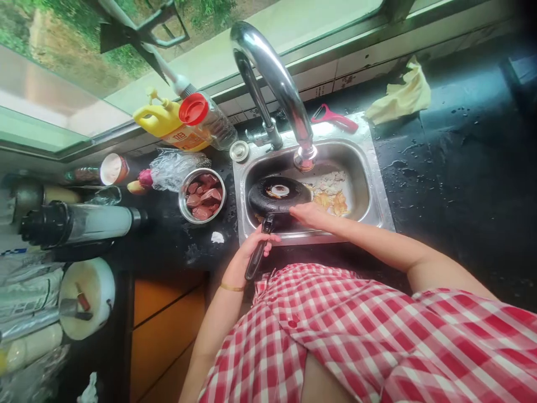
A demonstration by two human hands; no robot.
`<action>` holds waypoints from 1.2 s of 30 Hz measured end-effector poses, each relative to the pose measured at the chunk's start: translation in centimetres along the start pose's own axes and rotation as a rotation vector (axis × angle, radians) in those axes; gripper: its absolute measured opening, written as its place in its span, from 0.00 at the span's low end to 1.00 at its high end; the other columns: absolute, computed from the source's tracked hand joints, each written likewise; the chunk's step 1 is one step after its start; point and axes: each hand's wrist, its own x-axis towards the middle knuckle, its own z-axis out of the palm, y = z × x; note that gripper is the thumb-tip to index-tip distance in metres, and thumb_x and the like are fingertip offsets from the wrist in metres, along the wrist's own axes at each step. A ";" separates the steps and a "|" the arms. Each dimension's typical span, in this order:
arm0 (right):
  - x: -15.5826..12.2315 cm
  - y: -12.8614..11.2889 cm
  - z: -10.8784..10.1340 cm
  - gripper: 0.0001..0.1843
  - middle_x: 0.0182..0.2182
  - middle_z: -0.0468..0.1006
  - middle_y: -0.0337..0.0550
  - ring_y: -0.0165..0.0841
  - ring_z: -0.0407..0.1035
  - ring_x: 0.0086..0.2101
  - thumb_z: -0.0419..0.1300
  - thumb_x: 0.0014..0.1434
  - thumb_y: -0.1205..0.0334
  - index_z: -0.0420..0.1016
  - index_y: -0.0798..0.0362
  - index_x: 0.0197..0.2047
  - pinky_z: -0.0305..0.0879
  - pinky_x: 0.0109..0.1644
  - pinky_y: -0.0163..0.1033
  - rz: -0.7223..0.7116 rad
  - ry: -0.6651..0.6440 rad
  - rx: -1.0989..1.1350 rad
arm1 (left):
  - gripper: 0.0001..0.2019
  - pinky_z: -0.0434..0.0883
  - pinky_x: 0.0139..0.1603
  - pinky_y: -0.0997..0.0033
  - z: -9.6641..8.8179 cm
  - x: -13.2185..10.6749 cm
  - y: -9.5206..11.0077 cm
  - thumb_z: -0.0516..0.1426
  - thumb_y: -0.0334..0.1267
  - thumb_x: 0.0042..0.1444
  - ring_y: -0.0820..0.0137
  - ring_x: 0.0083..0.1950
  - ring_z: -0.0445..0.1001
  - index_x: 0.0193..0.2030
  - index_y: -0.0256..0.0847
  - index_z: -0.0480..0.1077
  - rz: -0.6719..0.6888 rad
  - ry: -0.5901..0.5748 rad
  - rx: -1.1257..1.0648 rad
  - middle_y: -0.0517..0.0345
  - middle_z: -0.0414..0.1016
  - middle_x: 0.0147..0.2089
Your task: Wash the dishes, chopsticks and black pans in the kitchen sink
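Note:
A black frying pan (255, 197) is over the left part of the steel sink (380, 207), its dark round face up with a pale disc at the centre. My left hand (257, 242) is closed around the pan's black handle, which points toward my body. At the pan's near right edge, my right hand (309, 215) grips the rim; some of its fingers are hidden behind it. Wet food scraps (333, 201) lie on the sink floor just beyond that hand. Above the basin arches a chrome faucet (279, 67); no running water is visible.
Left of the sink stands a metal bowl (222, 193) of raw meat pieces. Behind it are a yellow jug (161, 120) and a red-lidded plastic jar (220, 126). A red peeler (335, 117) and a yellowish cloth (400, 95) lie behind and right of the basin.

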 end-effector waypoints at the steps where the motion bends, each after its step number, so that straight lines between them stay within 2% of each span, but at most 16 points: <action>1: 0.2 -0.1 -0.6 0.17 0.39 0.78 0.50 0.37 0.71 0.36 0.44 0.66 0.61 0.71 0.53 0.48 0.56 0.35 0.37 -0.010 -0.005 -0.030 | 0.24 0.60 0.15 0.82 0.3 -0.2 0.6 0.58 0.33 0.45 0.80 0.17 0.62 0.50 0.43 0.55 0.001 -0.004 -0.010 0.61 0.73 0.30; 4: 1.2 0.0 -2.2 0.18 0.40 0.77 0.53 0.39 0.71 0.38 0.46 0.64 0.65 0.69 0.54 0.54 0.58 0.36 0.37 0.088 -0.020 -0.102 | 0.23 0.59 0.15 0.82 1.3 -0.8 1.6 0.57 0.31 0.45 0.79 0.16 0.61 0.49 0.45 0.56 -0.018 0.004 0.012 0.69 0.64 0.23; 7: 1.8 0.2 -3.0 0.22 0.41 0.78 0.54 0.39 0.72 0.39 0.44 0.64 0.67 0.64 0.53 0.59 0.58 0.37 0.37 0.167 0.007 -0.123 | 0.22 0.59 0.16 0.83 2.0 -1.1 1.7 0.58 0.32 0.45 0.80 0.17 0.61 0.46 0.45 0.56 -0.032 -0.018 0.022 0.70 0.62 0.23; 9: 1.7 0.3 -2.9 0.21 0.40 0.78 0.52 0.39 0.72 0.39 0.43 0.65 0.66 0.66 0.52 0.58 0.58 0.37 0.37 0.116 0.010 -0.120 | 0.21 0.59 0.16 0.83 2.2 -1.1 1.4 0.58 0.33 0.45 0.81 0.17 0.60 0.45 0.44 0.56 -0.034 -0.024 0.019 0.69 0.62 0.23; 12: 1.4 0.4 -2.8 0.19 0.39 0.78 0.52 0.40 0.72 0.39 0.44 0.64 0.65 0.69 0.52 0.53 0.58 0.37 0.37 0.044 -0.006 -0.124 | 0.22 0.59 0.15 0.82 2.2 -0.9 1.0 0.58 0.33 0.46 0.80 0.15 0.60 0.48 0.45 0.56 -0.058 -0.018 0.090 0.70 0.62 0.22; 15: 1.4 0.5 -3.1 0.18 0.39 0.78 0.53 0.40 0.72 0.38 0.44 0.63 0.67 0.69 0.53 0.52 0.57 0.36 0.37 0.104 0.014 -0.140 | 0.26 0.60 0.16 0.82 2.4 -0.5 0.7 0.58 0.33 0.47 0.79 0.15 0.61 0.53 0.46 0.56 -0.106 -0.007 0.185 0.71 0.61 0.21; 17: 1.5 0.4 -3.4 0.17 0.39 0.78 0.53 0.40 0.72 0.38 0.45 0.63 0.67 0.69 0.54 0.51 0.57 0.35 0.37 0.097 0.009 -0.141 | 0.25 0.60 0.16 0.81 2.5 -0.4 0.8 0.59 0.34 0.48 0.79 0.14 0.61 0.53 0.45 0.56 -0.121 -0.001 0.216 0.71 0.62 0.20; 20: 1.6 0.1 -4.0 0.16 0.38 0.78 0.52 0.39 0.73 0.38 0.46 0.62 0.67 0.70 0.53 0.49 0.57 0.36 0.36 -0.004 -0.040 -0.140 | 0.24 0.61 0.17 0.81 2.5 -0.5 1.5 0.59 0.34 0.48 0.79 0.14 0.62 0.52 0.44 0.58 -0.124 0.014 0.287 0.71 0.62 0.20; 22: 1.9 0.2 -4.7 0.16 0.39 0.78 0.52 0.39 0.73 0.38 0.46 0.62 0.67 0.70 0.52 0.49 0.58 0.36 0.36 0.027 -0.034 -0.158 | 0.23 0.62 0.17 0.79 2.7 -0.8 2.3 0.58 0.33 0.48 0.78 0.14 0.62 0.52 0.43 0.59 -0.105 0.035 0.375 0.70 0.62 0.20; 25: 2.4 0.5 -6.3 0.17 0.40 0.78 0.54 0.41 0.73 0.39 0.46 0.63 0.66 0.68 0.53 0.51 0.58 0.35 0.37 0.152 0.028 -0.183 | 0.23 0.64 0.17 0.77 3.4 -1.0 4.0 0.57 0.30 0.48 0.76 0.14 0.62 0.53 0.41 0.62 -0.086 0.054 0.548 0.68 0.63 0.19; 28: 2.1 0.5 -7.7 0.16 0.38 0.79 0.52 0.42 0.73 0.38 0.47 0.61 0.65 0.68 0.53 0.51 0.59 0.35 0.37 0.128 -0.030 -0.171 | 0.26 0.64 0.17 0.75 4.2 -0.4 6.4 0.57 0.24 0.44 0.74 0.13 0.63 0.53 0.40 0.66 -0.069 0.083 0.738 0.68 0.63 0.18; 30: 1.5 0.6 -8.2 0.16 0.37 0.79 0.52 0.42 0.74 0.38 0.47 0.62 0.65 0.68 0.52 0.50 0.59 0.36 0.37 0.143 -0.047 -0.152 | 0.24 0.64 0.17 0.75 4.9 0.4 8.3 0.58 0.21 0.41 0.72 0.13 0.65 0.48 0.38 0.70 -0.058 0.098 0.803 0.66 0.65 0.17; 33: 0.7 1.4 -8.7 0.16 0.40 0.79 0.53 0.41 0.74 0.39 0.45 0.64 0.64 0.66 0.53 0.52 0.60 0.37 0.38 0.311 0.052 -0.119 | 0.18 0.65 0.17 0.74 6.2 1.3 11.4 0.58 0.19 0.39 0.68 0.17 0.70 0.39 0.34 0.75 -0.077 0.091 0.731 0.61 0.69 0.20; 36: 0.0 2.5 -8.6 0.17 0.41 0.79 0.54 0.42 0.74 0.40 0.42 0.66 0.63 0.66 0.54 0.52 0.61 0.39 0.39 0.423 0.113 -0.064 | 0.19 0.71 0.23 0.71 7.1 0.2 13.9 0.57 0.21 0.42 0.65 0.24 0.75 0.43 0.33 0.75 -0.083 0.054 0.534 0.56 0.74 0.26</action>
